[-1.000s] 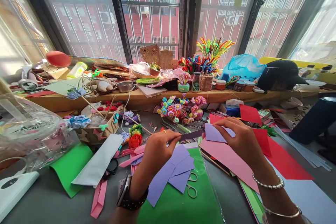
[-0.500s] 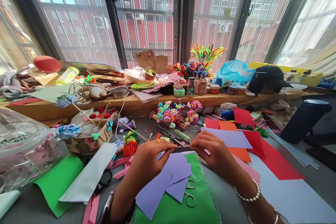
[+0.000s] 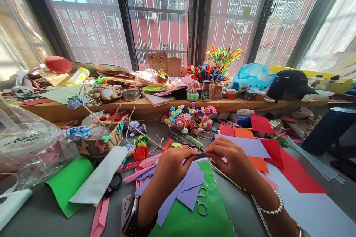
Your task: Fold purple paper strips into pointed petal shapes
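My left hand [image 3: 174, 164] and my right hand [image 3: 229, 157] are raised over the table, fingertips pinched close together. Between them stretches a small dark strip of paper [image 3: 200, 156], its ends covered by the fingers. Cut pieces of purple paper [image 3: 189, 192] lie beneath, overlapping on a green sheet in a clear sleeve [image 3: 215, 213]. Scissors [image 3: 202, 200] rest there too, only their handle loops showing from under the purple pieces. A thin wooden stick [image 3: 226, 176] lies below my right hand.
Coloured paper sheets [image 3: 299, 172] spread to the right. On the left are a green sheet [image 3: 71, 185], a white folded piece [image 3: 100, 177] and a basket of paper flowers [image 3: 102, 142]. Crocheted flowers [image 3: 183, 120] stand ahead, and a crowded wooden ledge [image 3: 155, 108] runs below the window.
My hands have turned slightly, so more of the dark strip shows between the fingertips. The whole view has shifted a little, with the surroundings appearing farther right.
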The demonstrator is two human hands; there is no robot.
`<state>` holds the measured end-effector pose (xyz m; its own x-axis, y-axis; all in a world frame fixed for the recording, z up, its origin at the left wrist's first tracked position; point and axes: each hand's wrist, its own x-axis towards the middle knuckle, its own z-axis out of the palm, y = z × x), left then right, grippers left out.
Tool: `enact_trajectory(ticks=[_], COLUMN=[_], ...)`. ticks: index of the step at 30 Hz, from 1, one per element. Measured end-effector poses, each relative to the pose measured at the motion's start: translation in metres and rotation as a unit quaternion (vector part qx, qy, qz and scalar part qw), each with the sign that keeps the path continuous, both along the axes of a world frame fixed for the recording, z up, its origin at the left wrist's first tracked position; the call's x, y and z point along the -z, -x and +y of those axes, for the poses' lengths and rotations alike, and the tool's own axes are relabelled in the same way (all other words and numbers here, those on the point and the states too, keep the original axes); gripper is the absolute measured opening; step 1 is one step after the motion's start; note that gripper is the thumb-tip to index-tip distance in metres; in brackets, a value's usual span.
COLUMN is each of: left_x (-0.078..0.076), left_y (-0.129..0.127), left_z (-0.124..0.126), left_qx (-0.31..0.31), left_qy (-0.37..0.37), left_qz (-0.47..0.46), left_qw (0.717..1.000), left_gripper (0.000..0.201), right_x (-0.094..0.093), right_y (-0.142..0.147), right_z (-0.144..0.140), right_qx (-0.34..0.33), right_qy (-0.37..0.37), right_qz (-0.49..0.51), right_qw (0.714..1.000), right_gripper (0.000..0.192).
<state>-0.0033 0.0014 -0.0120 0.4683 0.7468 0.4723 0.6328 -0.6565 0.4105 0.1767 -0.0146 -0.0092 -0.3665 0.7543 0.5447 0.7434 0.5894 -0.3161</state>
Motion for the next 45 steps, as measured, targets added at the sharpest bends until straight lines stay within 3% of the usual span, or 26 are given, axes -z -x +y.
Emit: enact_trajectory(ticks=[8, 10, 13, 15, 20, 24, 28, 32, 35, 41, 43, 45], left_x=[0.002, 0.001, 0.0, 0.0, -0.004, -0.009, -0.009, -0.002, 0.001, -0.001, -0.003, -0.005], left_y=[0.006, 0.004, 0.0, 0.0, 0.012, 0.027, 0.02, -0.001, -0.005, 0.006, 0.006, 0.002], left_z=[0.005, 0.003, 0.0, -0.001, 0.002, 0.007, 0.003, -0.004, -0.004, 0.004, 0.005, 0.005], left_qx=[-0.018, -0.013, 0.009, 0.013, 0.006, -0.054, -0.059, 0.003, -0.009, -0.053, -0.036, 0.01], left_qy=[0.005, 0.01, 0.02, 0.019, 0.012, -0.033, -0.073, -0.025, 0.005, 0.063, 0.148, 0.266], left_qz=[-0.014, -0.008, 0.0, 0.005, -0.013, -0.03, -0.048, 0.002, 0.003, -0.1, -0.184, -0.284], left_qw=[1.0, 1.0, 1.0, 1.0, 1.0, 0.998, 0.994, 1.0, 1.0, 0.992, 0.971, 0.921], left_gripper=[0.017, 0.017, 0.017, 0.018, 0.018, 0.017, 0.018, 0.016, 0.015, 0.014, 0.014, 0.016], right_x=[-0.001, -0.003, -0.004, -0.003, -0.002, -0.004, -0.004, -0.002, -0.001, -0.001, -0.002, -0.004], right_y=[-0.045, -0.042, -0.02, -0.005, -0.002, -0.017, -0.013, 0.003, 0.001, -0.036, -0.042, -0.041], right_z=[0.009, 0.007, 0.002, 0.0, 0.001, 0.003, 0.0, -0.004, -0.002, 0.008, 0.008, 0.008], right_qx=[0.14, 0.121, 0.024, -0.001, 0.005, 0.032, 0.018, -0.016, -0.008, 0.122, 0.132, 0.092], right_qy=[-0.035, -0.031, 0.011, 0.034, 0.022, 0.015, 0.022, 0.029, 0.023, -0.015, -0.004, 0.059], right_qz=[0.032, 0.062, 0.062, 0.041, 0.035, 0.04, 0.036, 0.03, 0.027, 0.056, 0.113, 0.174], right_qw=[0.989, 0.99, 0.998, 0.999, 0.999, 0.999, 0.999, 0.999, 0.999, 0.991, 0.985, 0.979], right_gripper=[0.011, 0.011, 0.012, 0.008, 0.011, 0.01, 0.011, 0.011, 0.011, 0.013, 0.014, 0.014])
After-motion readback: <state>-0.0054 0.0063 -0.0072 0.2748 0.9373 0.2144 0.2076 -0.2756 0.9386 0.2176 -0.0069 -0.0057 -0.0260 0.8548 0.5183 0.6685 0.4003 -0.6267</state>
